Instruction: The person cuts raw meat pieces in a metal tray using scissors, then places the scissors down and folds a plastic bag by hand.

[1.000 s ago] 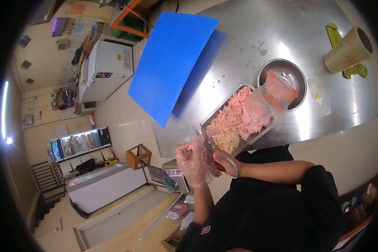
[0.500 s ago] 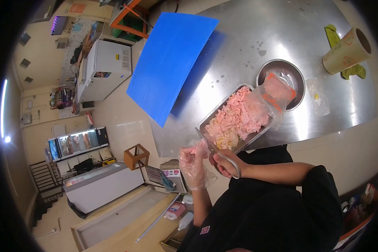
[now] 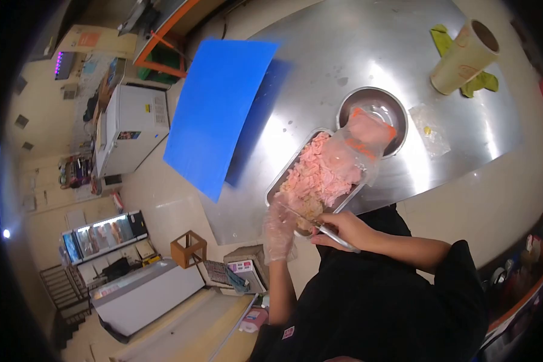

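A steel tray point(image 3: 274, 188) of raw pink meat pieces point(image 3: 320, 172) lies at the near edge of the metal table, paler pieces at its near end. My left hand point(image 3: 279, 232), in a clear plastic glove, reaches over that end; its fingers are among the meat and blurred, so I cannot tell what they hold. My right hand point(image 3: 344, 229), bare, is closed around the handles of metal scissors point(image 3: 339, 241). Their blades point towards my left hand, over the near end of the tray. A clear bag with orange print point(image 3: 368, 136) rests across the tray's far end and a bowl.
The steel bowl point(image 3: 402, 120) stands beyond the tray. A large roll of wrap point(image 3: 464, 60) leans on a green cloth point(image 3: 479, 83) at the far right. A blue board point(image 3: 217, 108) occupies the table's left side. A small clear plastic bag point(image 3: 429, 130) lies near the bowl.
My left hand has moved from beside the tray to the meat at its near end. My right hand keeps the scissors close by. The whole view has shifted a little.
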Motion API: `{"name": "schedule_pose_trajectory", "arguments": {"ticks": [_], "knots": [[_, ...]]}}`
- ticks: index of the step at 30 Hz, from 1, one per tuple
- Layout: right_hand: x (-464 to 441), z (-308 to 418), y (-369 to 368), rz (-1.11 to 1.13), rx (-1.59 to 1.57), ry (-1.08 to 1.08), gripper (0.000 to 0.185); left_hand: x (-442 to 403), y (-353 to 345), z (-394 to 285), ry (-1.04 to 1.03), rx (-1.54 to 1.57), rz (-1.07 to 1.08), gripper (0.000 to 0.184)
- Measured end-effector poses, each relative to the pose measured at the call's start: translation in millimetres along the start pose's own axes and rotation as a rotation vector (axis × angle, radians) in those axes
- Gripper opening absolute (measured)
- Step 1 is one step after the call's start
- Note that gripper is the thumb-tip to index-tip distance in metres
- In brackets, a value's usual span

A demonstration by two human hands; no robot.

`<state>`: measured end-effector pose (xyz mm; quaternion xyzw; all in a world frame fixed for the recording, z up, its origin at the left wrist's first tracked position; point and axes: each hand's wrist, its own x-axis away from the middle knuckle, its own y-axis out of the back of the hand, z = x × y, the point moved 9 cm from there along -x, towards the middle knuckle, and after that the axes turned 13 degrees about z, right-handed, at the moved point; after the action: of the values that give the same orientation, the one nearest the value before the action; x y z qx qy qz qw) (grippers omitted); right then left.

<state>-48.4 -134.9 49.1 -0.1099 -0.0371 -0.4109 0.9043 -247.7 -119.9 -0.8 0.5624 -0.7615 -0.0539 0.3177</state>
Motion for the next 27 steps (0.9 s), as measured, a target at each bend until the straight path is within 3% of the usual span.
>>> {"name": "schedule_pose_trajectory", "arguments": {"ticks": [2, 5, 6, 7, 9, 11, 14, 15, 18, 21, 27], "knots": [[22, 12, 26, -0.049, 0.143, -0.075, 0.034, -10, -1, -38, 0.105, 0.1, -0.002, 0.046], [64, 27, 61, -0.248, 0.272, -0.038, 0.043, -39, -41, -159, -0.249, -0.414, 0.171, 0.026], [80, 37, 70, -0.348, 0.29, 0.006, 0.044, -40, -61, -200, -0.57, -0.538, 0.189, 0.025], [101, 48, 81, -0.461, 0.328, 0.042, 0.046, -69, -70, -173, -0.285, 0.08, 0.323, 0.024], [139, 51, 94, -0.673, 0.349, 0.116, 0.05, -103, -126, -168, -0.107, 0.139, 0.645, 0.025], [179, 61, 102, -0.807, 0.368, 0.001, 0.05, -120, -169, -211, -0.599, -0.739, 0.727, 0.03], [250, 56, 105, -1.004, 0.358, -0.161, 0.049, -115, -244, -245, -1.076, -1.346, 0.712, 0.038], [268, 57, 101, -1.067, 0.363, -0.176, 0.049, -126, -259, -233, -1.007, -1.67, 0.691, 0.037], [292, 49, 90, -1.19, 0.351, -0.189, 0.049, -156, -269, -228, -0.939, -1.477, 0.738, 0.035], [310, 29, 73, -1.272, 0.297, -0.204, 0.049, -135, -260, -243, -0.687, -1.449, 0.67, 0.035], [309, 24, 57, -1.272, 0.303, -0.217, 0.049, -143, -263, -247, -0.73, -1.412, 0.682, 0.036]]}}
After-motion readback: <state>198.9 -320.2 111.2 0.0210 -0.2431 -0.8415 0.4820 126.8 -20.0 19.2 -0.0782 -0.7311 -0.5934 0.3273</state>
